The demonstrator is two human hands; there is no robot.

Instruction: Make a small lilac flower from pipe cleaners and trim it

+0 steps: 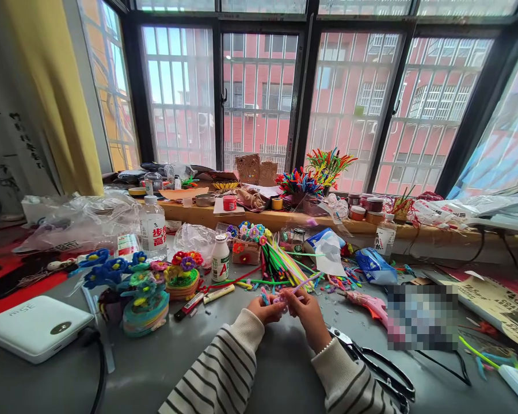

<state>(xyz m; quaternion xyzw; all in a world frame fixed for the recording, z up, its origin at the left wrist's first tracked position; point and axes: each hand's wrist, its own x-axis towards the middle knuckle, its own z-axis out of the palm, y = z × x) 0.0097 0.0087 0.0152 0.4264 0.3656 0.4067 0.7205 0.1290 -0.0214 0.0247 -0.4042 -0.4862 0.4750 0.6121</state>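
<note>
My left hand (267,309) and my right hand (306,316) meet over the grey table, fingers pinched together. Between them is a light purple pipe cleaner (307,282), its free end pointing up to the right. A small blue and pink fuzzy piece (265,296) sticks up from my left fingers; how it joins the purple one is hidden. Beside my right wrist lie black-handled scissors (377,365), partly under the sleeve. Behind the hands spreads a bundle of green and white pipe cleaners (280,259), with short coloured offcuts (339,282) around it.
Fuzzy flower pots (144,310) and a white power bank (34,328) stand left. A small white bottle (220,259) and a lighter-like red and black item (190,305) are nearer the middle. At right lie a pink glue gun (366,302) and a blue packet (375,265).
</note>
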